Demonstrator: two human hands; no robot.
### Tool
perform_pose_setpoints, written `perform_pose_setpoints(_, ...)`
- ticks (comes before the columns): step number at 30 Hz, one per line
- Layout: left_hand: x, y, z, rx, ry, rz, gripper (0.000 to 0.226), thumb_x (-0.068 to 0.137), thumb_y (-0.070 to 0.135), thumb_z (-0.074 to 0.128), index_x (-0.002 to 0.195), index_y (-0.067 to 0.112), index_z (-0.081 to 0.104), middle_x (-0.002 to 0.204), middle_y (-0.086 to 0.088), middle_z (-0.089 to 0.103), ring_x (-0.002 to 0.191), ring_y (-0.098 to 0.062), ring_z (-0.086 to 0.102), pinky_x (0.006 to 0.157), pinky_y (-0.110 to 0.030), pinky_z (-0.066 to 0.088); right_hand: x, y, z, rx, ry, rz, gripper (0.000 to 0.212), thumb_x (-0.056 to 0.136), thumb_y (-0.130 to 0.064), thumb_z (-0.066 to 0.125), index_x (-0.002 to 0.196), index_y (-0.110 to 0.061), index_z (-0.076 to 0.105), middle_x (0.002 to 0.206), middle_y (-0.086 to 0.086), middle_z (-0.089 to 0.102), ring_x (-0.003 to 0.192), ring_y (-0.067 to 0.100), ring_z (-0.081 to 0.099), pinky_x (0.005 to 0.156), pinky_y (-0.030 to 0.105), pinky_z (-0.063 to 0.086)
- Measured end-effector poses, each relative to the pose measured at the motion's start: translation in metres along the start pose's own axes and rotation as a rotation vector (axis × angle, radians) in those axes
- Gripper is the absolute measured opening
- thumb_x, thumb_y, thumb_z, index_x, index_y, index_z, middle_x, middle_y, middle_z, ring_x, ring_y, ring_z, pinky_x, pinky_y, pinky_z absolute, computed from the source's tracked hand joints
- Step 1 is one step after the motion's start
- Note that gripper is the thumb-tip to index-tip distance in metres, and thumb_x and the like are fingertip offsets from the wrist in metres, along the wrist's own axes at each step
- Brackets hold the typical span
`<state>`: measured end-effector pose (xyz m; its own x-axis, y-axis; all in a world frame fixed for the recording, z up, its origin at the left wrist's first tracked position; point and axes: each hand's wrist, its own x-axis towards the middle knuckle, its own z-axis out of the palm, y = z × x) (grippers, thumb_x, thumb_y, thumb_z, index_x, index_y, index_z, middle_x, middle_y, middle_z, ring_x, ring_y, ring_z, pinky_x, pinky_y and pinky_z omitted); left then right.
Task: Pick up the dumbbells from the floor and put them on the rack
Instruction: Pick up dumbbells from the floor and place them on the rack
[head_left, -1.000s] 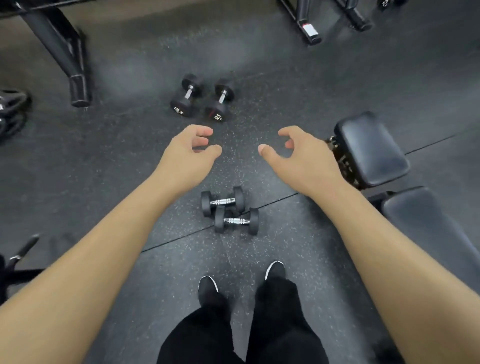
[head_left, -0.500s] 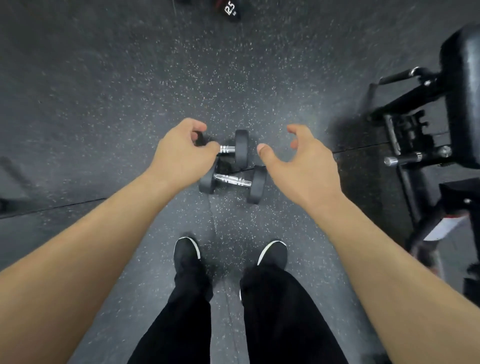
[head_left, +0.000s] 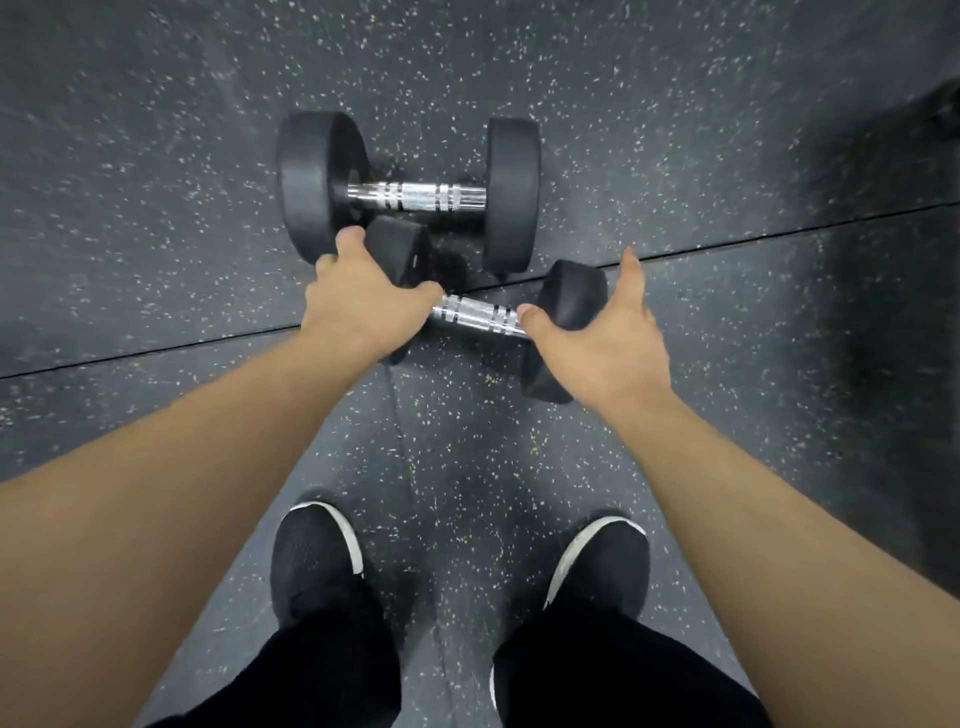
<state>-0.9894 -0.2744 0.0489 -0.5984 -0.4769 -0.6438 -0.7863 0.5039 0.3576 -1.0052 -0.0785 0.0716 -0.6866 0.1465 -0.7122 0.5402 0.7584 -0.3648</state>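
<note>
Both hands have dropped to the two dumbbells on the floor: left hand (head_left: 363, 301) fingers curl over the near dumbbell (head_left: 478, 317), right hand (head_left: 608, 338) fingers spread, neither lifted yet.

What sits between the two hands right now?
In the head view, the knurled chrome handle of the near dumbbell spans the gap between the left hand and the right hand; nothing else.

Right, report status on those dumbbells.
Left hand and right hand open over near dumbbell. Far dumbbell untouched on floor. Nothing blocking.
</note>
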Motion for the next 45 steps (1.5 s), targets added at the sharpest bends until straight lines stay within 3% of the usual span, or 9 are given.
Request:
perform_pose_setpoints(5, 0.028, -0.011, 0.013, -0.092, 0.138, -0.017, 0.088, 0.074, 0.044, 0.081, 0.148, 0.014, 0.041, 0.136, -0.007, 0.057, 0.119, -0.028, 0.06, 0.099, -0.04, 0.051, 0.03, 0.005, 0.024, 0.221, 0.002, 0.154, 0.119, 0.081, -0.053, 0.081, 0.165, -0.03, 0.0, 0.141, 0.006, 0.058, 0.129, 0.032, 0.056, 0.107, 0.041, 0.047)
perform_pose_setpoints(10, 0.042, -0.014, 0.018, -0.343, 0.052, -0.139, 0.066, 0.061, 0.029, 0.087, 0.121, 0.019, 0.061, 0.106, 0.004, 0.07, 0.1, -0.02, 0.069, 0.09, -0.04, 0.059, 0.048, 0.012, 0.041, 0.511, 0.056, 0.291, 0.123, 0.07, -0.029, 0.091, 0.164, -0.036, 0.011, 0.134, -0.003, 0.06, 0.12, 0.027, 0.061, 0.105, 0.044, 0.052)
perform_pose_setpoints(16, 0.049, -0.009, 0.014, -0.408, -0.032, -0.143, 0.029, 0.067, 0.006, 0.078, 0.093, 0.012, 0.067, 0.08, -0.002, 0.063, 0.071, -0.021, 0.06, 0.067, -0.032, 0.054, 0.06, 0.009, 0.045, 0.58, 0.109, 0.279, 0.087, 0.061, -0.021, 0.079, 0.143, -0.03, 0.053, 0.103, -0.007, 0.07, 0.094, 0.022, 0.069, 0.081, 0.037, 0.062)
perform_pose_setpoints(19, 0.048, -0.011, 0.015, -0.414, -0.029, -0.124, 0.027, 0.067, 0.004, 0.076, 0.089, 0.014, 0.065, 0.078, -0.001, 0.06, 0.069, -0.02, 0.056, 0.064, -0.03, 0.048, 0.061, 0.012, 0.043, 0.593, 0.086, 0.266, 0.053, 0.07, -0.009, 0.076, 0.12, -0.023, 0.063, 0.086, -0.006, 0.066, 0.079, 0.02, 0.064, 0.064, 0.032, 0.058)
perform_pose_setpoints(23, 0.042, -0.02, 0.019, -0.412, 0.004, -0.11, 0.028, 0.059, 0.01, 0.077, 0.083, 0.017, 0.064, 0.077, 0.003, 0.061, 0.074, -0.022, 0.059, 0.068, -0.032, 0.051, 0.056, 0.019, 0.047, 0.6, 0.11, 0.224, 0.054, 0.066, -0.011, 0.076, 0.117, -0.027, 0.063, 0.085, -0.008, 0.067, 0.077, 0.018, 0.063, 0.083, 0.045, 0.064)
perform_pose_setpoints(29, -0.011, -0.022, -0.002, -0.496, 0.022, -0.111, 0.034, 0.064, 0.008, 0.077, 0.094, 0.019, 0.066, 0.085, 0.0, 0.069, 0.075, -0.021, 0.063, 0.068, -0.033, 0.054, 0.014, 0.018, 0.017, 0.552, 0.14, 0.118, 0.064, 0.064, -0.012, 0.076, 0.122, -0.035, 0.063, 0.085, -0.01, 0.068, 0.076, 0.015, 0.065, 0.067, 0.034, 0.059)
perform_pose_setpoints(36, -0.182, 0.021, -0.126, -0.565, 0.066, -0.086, 0.032, 0.07, 0.007, 0.077, 0.095, 0.024, 0.067, 0.083, -0.003, 0.074, 0.066, -0.016, 0.063, 0.057, -0.027, 0.051, -0.148, -0.032, -0.103, 0.487, 0.111, -0.075, 0.068, 0.065, -0.013, 0.077, 0.122, -0.046, 0.06, 0.083, -0.01, 0.074, 0.073, 0.016, 0.07, 0.068, 0.035, 0.06)
perform_pose_setpoints(40, -0.294, 0.085, -0.25, -0.583, 0.128, 0.032, 0.033, 0.069, 0.007, 0.077, 0.095, 0.024, 0.066, 0.079, 0.003, 0.072, 0.069, -0.018, 0.064, 0.063, -0.03, 0.052, -0.272, -0.099, -0.206, 0.547, 0.127, -0.183, 0.065, 0.071, -0.003, 0.076, 0.118, -0.046, 0.061, 0.075, -0.021, 0.072, 0.059, 0.0, 0.065, 0.056, 0.022, 0.052)
perform_pose_setpoints(45, -0.42, 0.157, -0.412, -0.652, 0.314, 0.274, 0.038, 0.067, 0.015, 0.079, 0.102, 0.026, 0.067, 0.088, 0.008, 0.073, 0.077, -0.012, 0.068, 0.069, -0.03, 0.054, -0.416, -0.204, -0.332, 0.599, 0.221, -0.476, 0.082, 0.072, -0.008, 0.078, 0.14, -0.045, 0.05, 0.103, -0.021, 0.072, 0.086, -0.003, 0.069, 0.078, 0.022, 0.056)
